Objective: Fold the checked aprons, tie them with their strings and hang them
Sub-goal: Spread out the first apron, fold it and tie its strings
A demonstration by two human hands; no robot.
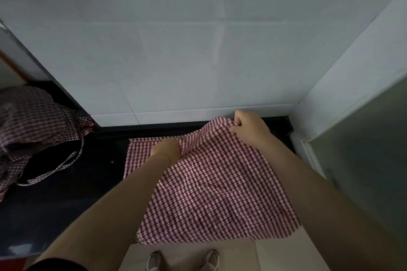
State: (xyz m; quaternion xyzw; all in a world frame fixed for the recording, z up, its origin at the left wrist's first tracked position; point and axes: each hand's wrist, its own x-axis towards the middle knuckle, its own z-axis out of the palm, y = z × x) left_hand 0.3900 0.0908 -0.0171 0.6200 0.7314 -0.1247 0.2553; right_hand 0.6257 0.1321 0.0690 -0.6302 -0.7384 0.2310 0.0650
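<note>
A dark surface (66, 193) runs along a pale tiled wall (198, 61) in a corner. A red checked apron (211, 187) lies half on it, its near edge hanging over the front. The right hand (248, 127) pinches a far corner, lifted; the left hand (166, 149) presses into the cloth, its fingers hidden. Folding looks barely begun — nothing tied, nothing hung. More checked aprons (33, 121) wait in a heap at left, strings (66, 160) loose.

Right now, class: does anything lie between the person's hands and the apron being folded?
Nothing visible does. The right hand grips the checked apron at its far edge, and the left hand is on the cloth mid-way. The other aprons lie apart, on the left of the dark counter.
</note>
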